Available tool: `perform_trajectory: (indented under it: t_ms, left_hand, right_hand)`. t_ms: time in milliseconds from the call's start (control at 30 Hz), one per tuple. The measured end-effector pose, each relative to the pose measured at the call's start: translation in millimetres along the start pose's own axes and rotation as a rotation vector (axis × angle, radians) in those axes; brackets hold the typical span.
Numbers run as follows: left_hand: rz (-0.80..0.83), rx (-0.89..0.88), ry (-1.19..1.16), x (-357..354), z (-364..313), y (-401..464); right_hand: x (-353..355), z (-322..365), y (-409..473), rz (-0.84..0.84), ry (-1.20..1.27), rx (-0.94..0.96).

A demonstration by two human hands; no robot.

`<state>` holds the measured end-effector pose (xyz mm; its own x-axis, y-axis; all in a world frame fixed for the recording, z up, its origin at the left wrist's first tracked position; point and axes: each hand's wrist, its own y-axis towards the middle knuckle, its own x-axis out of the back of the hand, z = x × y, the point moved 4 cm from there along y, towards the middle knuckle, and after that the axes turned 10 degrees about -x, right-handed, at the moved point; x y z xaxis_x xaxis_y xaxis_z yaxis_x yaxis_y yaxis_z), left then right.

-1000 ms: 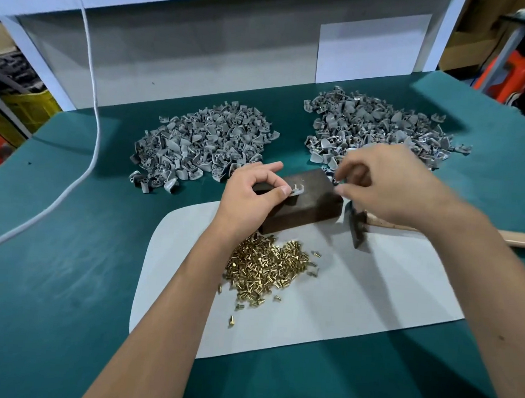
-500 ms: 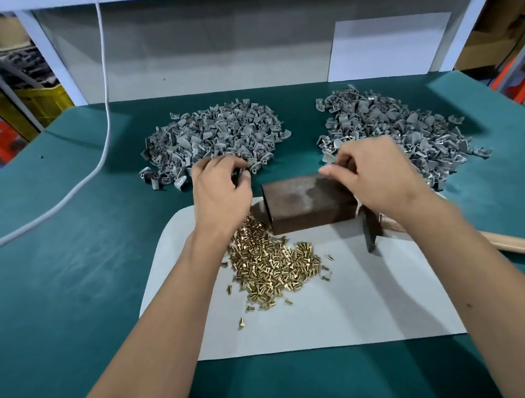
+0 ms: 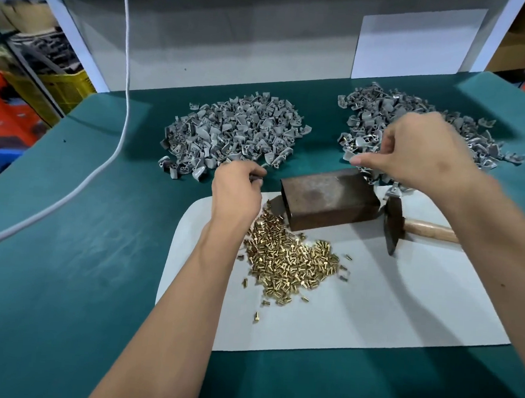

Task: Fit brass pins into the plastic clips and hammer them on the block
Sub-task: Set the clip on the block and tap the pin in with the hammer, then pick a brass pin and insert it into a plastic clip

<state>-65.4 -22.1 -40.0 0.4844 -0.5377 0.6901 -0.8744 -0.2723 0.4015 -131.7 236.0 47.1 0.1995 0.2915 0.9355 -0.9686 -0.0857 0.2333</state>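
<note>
Your left hand (image 3: 235,187) pinches a small grey clip at the near edge of the left clip pile (image 3: 233,134), your right hand (image 3: 413,153) pinches another over the right pile (image 3: 415,122); both look light, stiff and fiddly, so hold their edges.

Single head-worn wide-angle view, looking forward and steeply down from close above the green-covered desk (image 3: 64,262), both forearms entering from the bottom edge, pale back wall panel (image 3: 235,41) across the top, edges bowed by the lens, no second view.
</note>
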Motion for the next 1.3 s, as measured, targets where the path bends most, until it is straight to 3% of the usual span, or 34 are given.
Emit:
perform_trajectory:
  t_ms: [67, 233, 300, 433, 533, 833, 967, 1033, 1200, 1300]
  left_hand:
    - [-0.026, 0.047, -0.083, 2, 2, 1]
    - [-0.073, 0.001, -0.096, 10, -1, 0]
    - [-0.075, -0.009, -0.124, 12, -1, 0]
    - [-0.108, -0.006, -0.14, 15, 0, 0]
    - [-0.191, 0.017, -0.22, 18, 0, -3]
    - [-0.324, 0.054, -0.515, 19, 2, -2]
    - [-0.347, 0.084, -0.524, 19, 1, -1]
    - [-0.324, 0.112, -0.606, 18, -1, 0]
    - [-0.171, 0.084, -0.939, 8, -22, -1]
    - [-0.061, 0.033, -1.043, -1, -37, -7]
  right_hand:
    - [5, 28, -13, 0.097, 0.05, 0.192]
    - [-6, 105, -81, 0.595, 0.131, 0.651]
    - [-17, 124, -106, 0.718, 0.135, 0.772]
    - [-34, 143, -135, 0.878, 0.131, 0.911]
    - [-46, 145, -145, 0.954, 0.112, 0.887]
    - [-57, 142, -142, 0.872, 0.092, 0.815]
    - [-55, 142, -139, 0.772, 0.116, 0.859]
    - [-43, 135, -128, 0.69, 0.254, 0.814]
    - [-22, 87, -92, 0.588, 0.798, 0.454]
    - [-22, 57, -77, 0.347, 0.985, 0.317]
